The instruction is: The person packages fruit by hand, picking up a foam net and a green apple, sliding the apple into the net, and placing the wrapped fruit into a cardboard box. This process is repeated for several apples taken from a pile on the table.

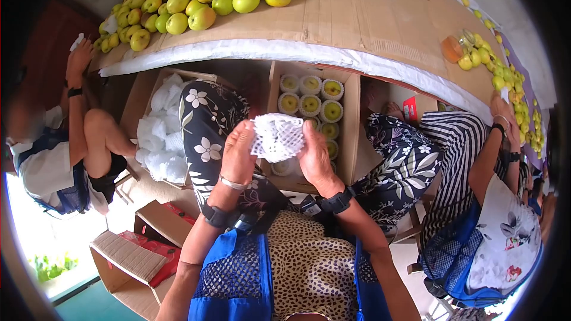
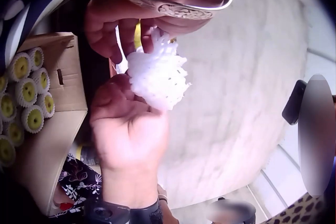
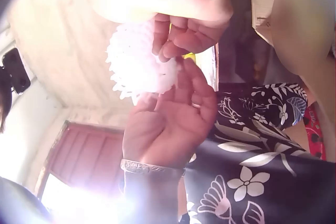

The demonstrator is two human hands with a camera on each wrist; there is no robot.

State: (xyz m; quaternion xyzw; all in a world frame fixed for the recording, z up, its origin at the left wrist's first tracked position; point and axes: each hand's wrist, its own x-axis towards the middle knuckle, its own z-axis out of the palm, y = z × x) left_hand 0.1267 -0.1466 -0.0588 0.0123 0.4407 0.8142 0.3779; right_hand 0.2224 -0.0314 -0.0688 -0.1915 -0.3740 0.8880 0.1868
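Between the two hands, in front of the chest, is a white foam net [image 1: 276, 138]. The left hand [image 1: 239, 151], with a bangle at its wrist, pinches one side of it. The right hand [image 1: 315, 157] pinches the opposite side with thumb and fingers. In the left wrist view the foam net [image 2: 159, 77] has a ragged, spiky edge, with the left hand above and the right hand [image 2: 131, 129] below. The right wrist view shows the foam net [image 3: 139, 64] overexposed, above the left hand's palm [image 3: 173, 124]. Whether fruit is inside cannot be told.
Beyond the hands, a carton [image 1: 350, 137] holds netted apples in rows. Another box at left holds white foam nets [image 1: 160, 125]. Loose apples [image 1: 202, 18] lie piled on the cardboard-covered table [image 1: 357, 21]. Seated people flank both sides; an open carton [image 1: 128, 255] stands lower left.
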